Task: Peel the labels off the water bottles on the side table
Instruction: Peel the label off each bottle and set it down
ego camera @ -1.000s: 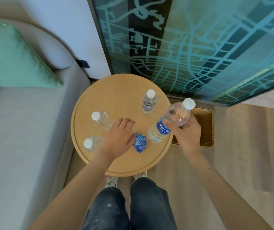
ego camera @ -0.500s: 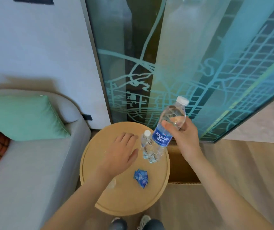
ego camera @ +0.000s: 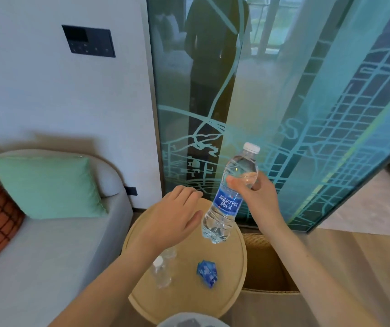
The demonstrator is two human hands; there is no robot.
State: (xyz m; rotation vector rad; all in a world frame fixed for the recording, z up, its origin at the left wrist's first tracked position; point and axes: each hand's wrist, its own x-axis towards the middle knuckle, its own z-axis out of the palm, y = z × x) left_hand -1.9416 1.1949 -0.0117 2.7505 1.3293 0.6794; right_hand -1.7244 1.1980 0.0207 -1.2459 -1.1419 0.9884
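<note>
Clear plastic water bottle with a white cap (ego camera: 232, 185) is now up in the air, held tilted in front of the teal glass panel with a map pattern (ego camera: 307, 114), its base hanging above the far part of the round light-wood counter (ego camera: 189, 300) and touching nothing below. A second ago it was much lower, leaning by the counter's right edge, so it has been lifted to working height. The right hand (ego camera: 260, 199) grips its upper body, with the fingers (ego camera: 236, 184) curled round the plastic. Its blue printed label (ego camera: 228, 204) is wrapped whole round the middle, with no lifted edge that I can make out. The left hand (ego camera: 172, 220), which lay by the crumpled blue label (ego camera: 207, 273) on the counter a second ago, has risen and reaches toward the bottle, fingers straight and released, holding nothing. Its thumb is just beside the bottle's lower body; whether it touches I cannot tell. The crumpled label has stayed on the counter, and a bare clear bottle (ego camera: 162, 272) sits near it, close under the left forearm. I judge at least one bottle done and this one's peeling not yet begun: the left hand likely needs to find the label's seam next
</note>
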